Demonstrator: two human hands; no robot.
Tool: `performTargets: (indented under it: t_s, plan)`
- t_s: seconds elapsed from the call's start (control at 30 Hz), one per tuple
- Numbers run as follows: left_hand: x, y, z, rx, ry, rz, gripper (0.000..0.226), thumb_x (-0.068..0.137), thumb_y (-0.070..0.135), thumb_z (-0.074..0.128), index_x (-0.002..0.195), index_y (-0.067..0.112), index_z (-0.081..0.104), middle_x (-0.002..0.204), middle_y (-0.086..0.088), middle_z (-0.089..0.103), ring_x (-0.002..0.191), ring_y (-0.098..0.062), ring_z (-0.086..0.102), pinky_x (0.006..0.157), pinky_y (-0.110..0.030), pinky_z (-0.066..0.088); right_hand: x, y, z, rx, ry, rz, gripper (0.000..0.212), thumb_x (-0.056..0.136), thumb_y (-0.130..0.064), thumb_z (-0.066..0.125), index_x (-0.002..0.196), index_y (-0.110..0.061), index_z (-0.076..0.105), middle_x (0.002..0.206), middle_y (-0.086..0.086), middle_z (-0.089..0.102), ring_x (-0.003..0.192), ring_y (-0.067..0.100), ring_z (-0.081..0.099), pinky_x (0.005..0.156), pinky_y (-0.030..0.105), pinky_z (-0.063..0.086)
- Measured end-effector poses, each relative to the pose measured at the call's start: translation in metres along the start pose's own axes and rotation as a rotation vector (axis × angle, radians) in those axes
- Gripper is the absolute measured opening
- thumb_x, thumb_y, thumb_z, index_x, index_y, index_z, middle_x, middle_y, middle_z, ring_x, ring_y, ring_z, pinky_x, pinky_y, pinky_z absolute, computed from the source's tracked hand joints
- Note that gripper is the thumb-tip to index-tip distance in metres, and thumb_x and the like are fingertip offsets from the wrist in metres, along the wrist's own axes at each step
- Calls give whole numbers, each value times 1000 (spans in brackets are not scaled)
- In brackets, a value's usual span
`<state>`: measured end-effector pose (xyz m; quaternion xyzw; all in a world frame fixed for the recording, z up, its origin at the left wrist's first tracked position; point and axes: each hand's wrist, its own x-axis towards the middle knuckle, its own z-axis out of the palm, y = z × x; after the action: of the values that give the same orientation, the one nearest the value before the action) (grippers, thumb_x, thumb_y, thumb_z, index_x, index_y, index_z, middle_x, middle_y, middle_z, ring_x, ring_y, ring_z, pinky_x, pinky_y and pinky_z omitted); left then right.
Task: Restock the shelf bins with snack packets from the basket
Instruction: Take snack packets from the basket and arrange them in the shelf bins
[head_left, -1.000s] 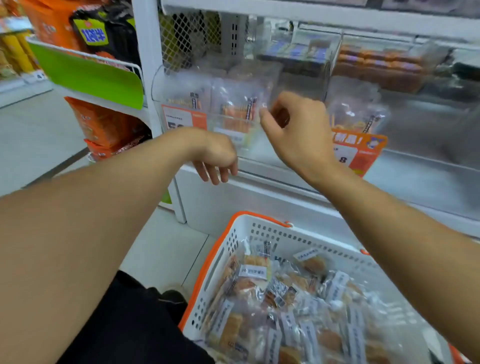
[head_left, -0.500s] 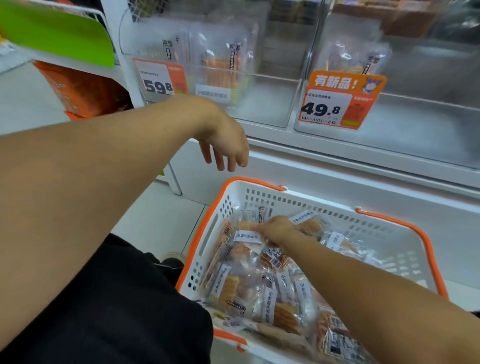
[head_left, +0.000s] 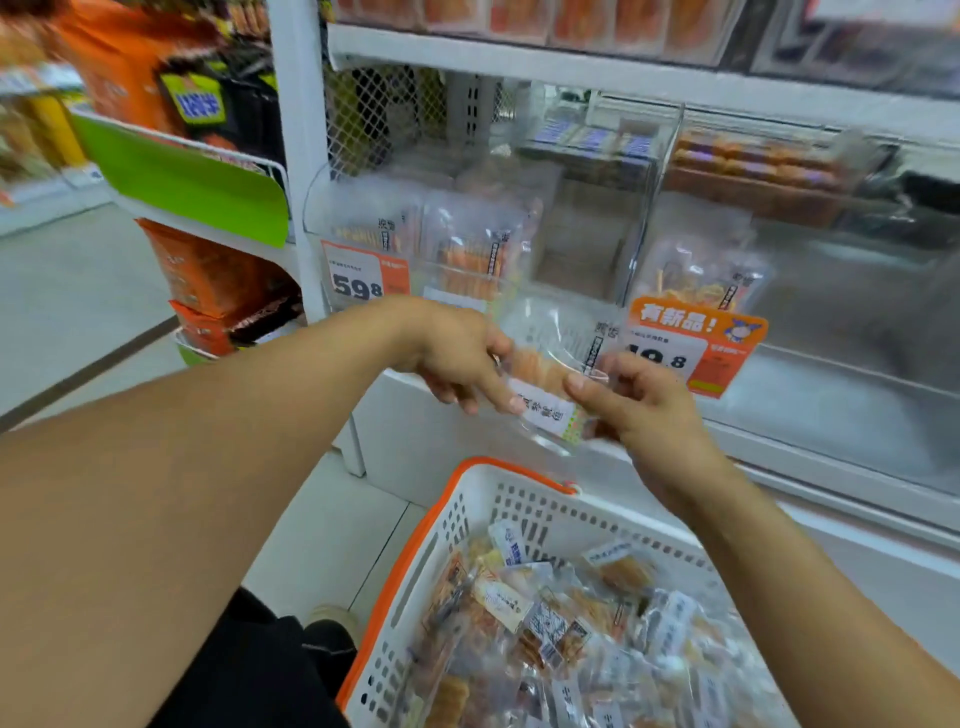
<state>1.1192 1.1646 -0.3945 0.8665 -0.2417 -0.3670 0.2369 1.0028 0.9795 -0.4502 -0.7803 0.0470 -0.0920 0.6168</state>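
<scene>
I hold a clear snack packet (head_left: 545, 374) with orange contents and a white label between both hands, above the basket and in front of the shelf. My left hand (head_left: 457, 358) pinches its left edge; my right hand (head_left: 639, 410) grips its right side. Below, the white basket with an orange rim (head_left: 457, 525) is full of several similar packets (head_left: 561, 629). The clear shelf bin (head_left: 576, 244) behind the packet holds a few upright packets at its left, behind a 59.8 price tag (head_left: 363, 275).
A second clear bin (head_left: 831, 291) to the right holds one packet behind an orange 49.8 tag (head_left: 696, 343). A white shelf post (head_left: 296, 156) stands left, with a green-fronted rack (head_left: 182, 182) of orange bags beyond it. The white shelf ledge (head_left: 779, 462) runs below the bins.
My right hand has come up out of the basket with a packet. My left hand has moved in and taken the packet's other side. The view has tilted up toward the shelf.
</scene>
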Motion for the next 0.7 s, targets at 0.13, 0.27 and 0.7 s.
performTargets:
  t_s: [0.13, 0.27, 0.7]
  plan:
    - [-14, -1, -19, -320, 381, 252, 24, 74, 9, 84, 91, 10, 66, 76, -6, 57, 55, -7, 55, 47, -18, 43, 26, -67, -11, -276, -22, -188, 16, 80, -11, 80, 82, 2, 72, 68, 4, 72, 65, 9, 63, 61, 34, 52]
    - [-20, 4, -37, -600, 940, 358, 28, 77, 5, 81, 89, 23, 63, 86, 3, 66, 70, -8, 63, 49, -19, 49, 54, -115, -1, -479, 178, -452, 13, 82, -18, 79, 71, -13, 75, 71, 10, 72, 61, 10, 59, 58, 31, 48]
    - [-19, -27, -50, -608, 1220, 12, 16, 77, 14, 53, 79, 30, 58, 92, -3, 69, 82, -28, 68, 75, -42, 60, 154, -79, 62, -888, 22, -226, 21, 73, -9, 81, 57, -2, 69, 55, 9, 64, 47, 8, 55, 70, 35, 60]
